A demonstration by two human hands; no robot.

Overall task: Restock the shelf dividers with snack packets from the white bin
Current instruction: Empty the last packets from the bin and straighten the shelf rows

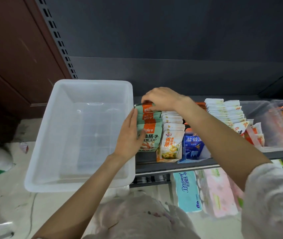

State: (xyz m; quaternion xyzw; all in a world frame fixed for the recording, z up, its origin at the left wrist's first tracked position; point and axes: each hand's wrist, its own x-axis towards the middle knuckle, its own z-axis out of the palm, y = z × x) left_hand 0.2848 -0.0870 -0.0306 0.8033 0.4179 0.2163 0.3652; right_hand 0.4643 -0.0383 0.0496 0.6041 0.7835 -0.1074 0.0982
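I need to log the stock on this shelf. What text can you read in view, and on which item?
"鱼搭子": front green-and-orange snack packet, first character hidden by the left hand.
"贡菜": white packet beside it.
"盐值": blue box, rest cut off.
"Beaimei": blue tissue pack below the shelf, script lettering, spelling unsure.
Smaller print on every pack, and the packets further right, are too blurred to read.

Before you runs a dark shelf (152,165) carrying front-to-back rows of snack packets: green-and-orange packets (148,133) at the left, white-and-yellow packets (171,142) just beside them, then a blue packet (193,145). The white bin (39,169) sits at the shelf's left end, touching the green row.
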